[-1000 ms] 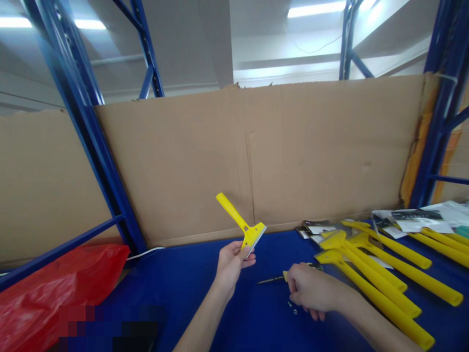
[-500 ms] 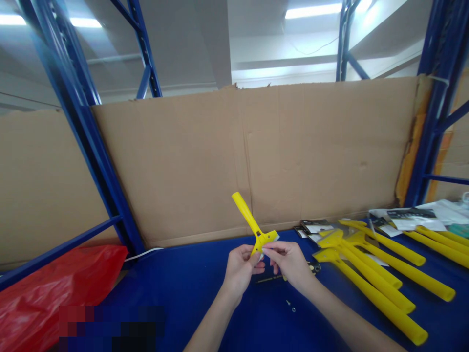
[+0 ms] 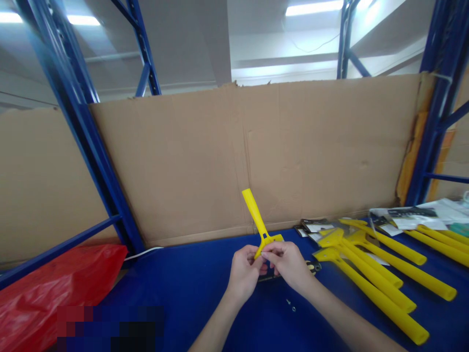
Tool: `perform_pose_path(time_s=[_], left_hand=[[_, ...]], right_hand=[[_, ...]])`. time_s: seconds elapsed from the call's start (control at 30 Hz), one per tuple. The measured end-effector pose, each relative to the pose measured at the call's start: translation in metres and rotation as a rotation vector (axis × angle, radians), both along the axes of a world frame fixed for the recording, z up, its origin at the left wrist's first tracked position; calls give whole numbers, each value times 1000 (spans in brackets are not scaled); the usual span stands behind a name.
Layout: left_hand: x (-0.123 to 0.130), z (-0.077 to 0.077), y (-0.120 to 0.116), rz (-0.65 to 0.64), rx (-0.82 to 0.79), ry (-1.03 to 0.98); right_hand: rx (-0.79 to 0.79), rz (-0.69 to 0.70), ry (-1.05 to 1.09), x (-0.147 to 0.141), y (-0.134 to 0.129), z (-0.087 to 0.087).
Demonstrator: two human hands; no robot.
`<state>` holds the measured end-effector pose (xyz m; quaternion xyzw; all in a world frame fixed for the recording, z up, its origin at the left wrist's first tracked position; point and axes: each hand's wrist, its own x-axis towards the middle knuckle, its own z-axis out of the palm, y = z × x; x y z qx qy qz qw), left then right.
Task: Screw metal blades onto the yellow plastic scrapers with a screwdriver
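A yellow scraper [image 3: 258,215] stands with its handle up and away from me, tilted to the left, and its head low between my hands. My left hand [image 3: 246,274] grips the left end of the head with thumb and fingers. At the head's middle, my right hand [image 3: 291,264] is closed in a pinch against it; whatever is between the fingertips is hidden. On the blue tabletop, below the right hand, lie a small screw [image 3: 288,301] and a nut [image 3: 293,309]. Behind the hands, a dark tool with pale handle parts [image 3: 313,267] is partly covered.
Several yellow scrapers [image 3: 377,288] lie in a pile on the right, near plastic packets [image 3: 414,215]. A red plastic bag [image 3: 73,283] is at the left. Cardboard [image 3: 183,166] stands along the back between blue rack posts [image 3: 106,181].
The scraper has moved slightly right and turned more upright, its head angled differently. Both hands have shifted a little right with it, still at the head.
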<state>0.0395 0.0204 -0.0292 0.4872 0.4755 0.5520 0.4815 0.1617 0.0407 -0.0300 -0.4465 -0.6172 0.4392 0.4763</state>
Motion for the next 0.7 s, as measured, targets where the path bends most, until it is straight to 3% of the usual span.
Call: perform_pose_path(time_s=[0.4,0.57,0.7], left_hand=[[-4,-6,2,-3,98,208],[-4,-5,0,21,143,267],[2,5,-3,34,-20,112]], right_hand=[[-132,-156,-95,3,-2,5],[-40,-188,-190,6,-2,-1],[70,-202,-268,9,-2,3]])
